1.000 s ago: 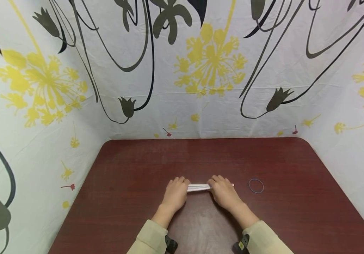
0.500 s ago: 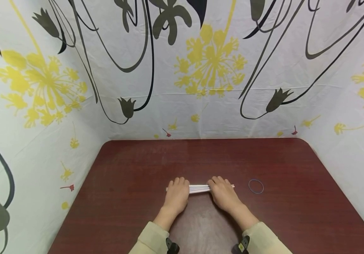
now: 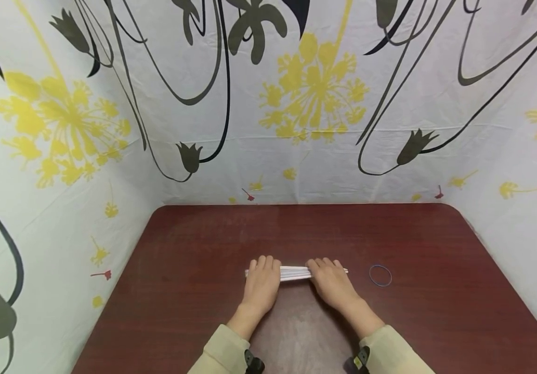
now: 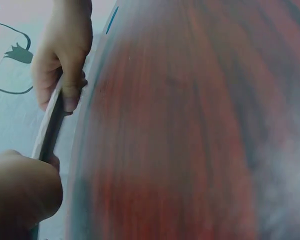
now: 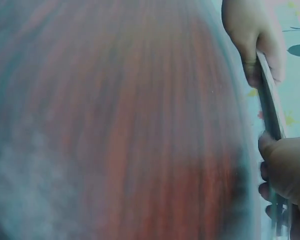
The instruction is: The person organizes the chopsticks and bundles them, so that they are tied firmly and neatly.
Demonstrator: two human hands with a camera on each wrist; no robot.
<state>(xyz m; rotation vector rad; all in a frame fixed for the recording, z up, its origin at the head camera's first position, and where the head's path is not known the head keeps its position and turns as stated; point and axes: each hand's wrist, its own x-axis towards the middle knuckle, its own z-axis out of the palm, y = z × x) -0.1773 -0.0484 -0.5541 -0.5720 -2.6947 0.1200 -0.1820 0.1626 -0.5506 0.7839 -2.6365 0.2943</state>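
Over the dark-red table [image 3: 296, 234], left grip [image 3: 262, 283] and right grip [image 3: 331, 283] curled round a slim white bundle [image 3: 295, 273].

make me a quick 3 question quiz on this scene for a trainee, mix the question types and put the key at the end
1. True or false: the left hand and the right hand both grip the slim white bundle.

2. Where on the table does the thin bluish ring lie?
a) Between the two hands
b) Apart from the right hand, on its outer side
c) Apart from the left hand, on its outer side

3. Fill in the colour: the largest flower prints on the cloth behind the table are ____.

Key: 1. True. 2. b. 3. Yellow.
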